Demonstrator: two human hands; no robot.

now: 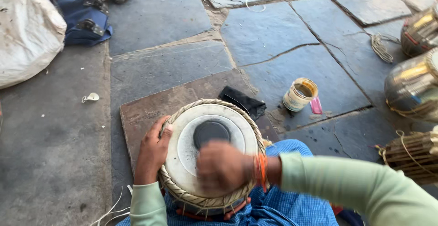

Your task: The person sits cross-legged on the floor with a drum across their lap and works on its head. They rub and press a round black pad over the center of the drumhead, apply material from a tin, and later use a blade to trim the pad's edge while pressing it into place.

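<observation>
A small drum (207, 149) with a pale skin head, a black round patch in the middle and a braided rim rests on my lap over blue checked cloth. My left hand (153, 150) clasps the drum's left rim, thumb on the skin. My right hand (222, 166) hovers over the near part of the drumhead, blurred by motion, with orange threads at the wrist. Whether it holds anything cannot be made out. Both sleeves are pale green.
A brown slab (150, 109) lies under the drum on grey stone paving. A black cloth (242, 102), an open tin (299, 94) and a pink piece (315, 105) sit beyond. Metal drum shells (413, 84) and a laced drum (410, 155) stand right. White sacks (27, 34) lie left.
</observation>
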